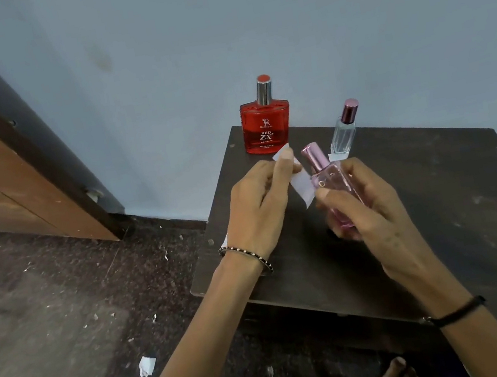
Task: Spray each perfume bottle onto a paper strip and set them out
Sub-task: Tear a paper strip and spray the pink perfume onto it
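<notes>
Head view, pink glass perfume bottle (pixel 335 187) with metallic pink cap gripped upright in right hand (pixel 365 208) above dark table (pixel 438 189), white paper strip (pixel 300 181) pinched in left hand (pixel 260 206) just beside it, red bottle (pixel 266 126) and clear bottle (pixel 343 136) at far edge.

pink bottle (pixel 335 187) base hidden by fingers; paper strip (pixel 300 184) partly covered
</notes>
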`<action>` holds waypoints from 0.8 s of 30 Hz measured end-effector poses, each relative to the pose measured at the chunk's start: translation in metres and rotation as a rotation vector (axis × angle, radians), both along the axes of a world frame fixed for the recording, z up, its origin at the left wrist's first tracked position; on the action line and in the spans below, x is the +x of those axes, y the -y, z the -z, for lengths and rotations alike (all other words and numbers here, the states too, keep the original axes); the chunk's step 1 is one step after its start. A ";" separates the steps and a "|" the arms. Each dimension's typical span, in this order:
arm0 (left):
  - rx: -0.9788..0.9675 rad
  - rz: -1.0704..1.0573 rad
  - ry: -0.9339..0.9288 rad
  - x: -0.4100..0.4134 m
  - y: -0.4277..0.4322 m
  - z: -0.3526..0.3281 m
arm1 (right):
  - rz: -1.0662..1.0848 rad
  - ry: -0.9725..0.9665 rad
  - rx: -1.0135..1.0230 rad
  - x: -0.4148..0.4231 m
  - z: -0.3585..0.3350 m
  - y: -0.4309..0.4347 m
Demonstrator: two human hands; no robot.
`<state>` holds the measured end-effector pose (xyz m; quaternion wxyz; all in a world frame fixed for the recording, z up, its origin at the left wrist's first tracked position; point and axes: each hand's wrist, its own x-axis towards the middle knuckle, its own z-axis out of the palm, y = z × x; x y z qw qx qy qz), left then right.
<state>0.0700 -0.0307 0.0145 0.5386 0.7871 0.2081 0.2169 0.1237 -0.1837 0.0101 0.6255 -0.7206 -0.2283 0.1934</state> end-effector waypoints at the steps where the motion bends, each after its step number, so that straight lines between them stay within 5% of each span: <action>1: -0.081 0.014 0.003 0.001 0.002 -0.001 | -0.024 -0.015 -0.006 -0.001 0.001 0.000; 7: -0.285 0.105 0.074 0.007 0.005 -0.005 | -0.076 -0.095 0.058 -0.002 0.004 -0.002; 13: -0.400 -0.044 0.093 0.014 0.004 -0.006 | -0.058 -0.036 0.005 0.003 0.006 0.003; 24: -0.450 -0.092 0.102 0.017 0.002 0.003 | -0.172 -0.384 0.434 0.015 -0.004 0.014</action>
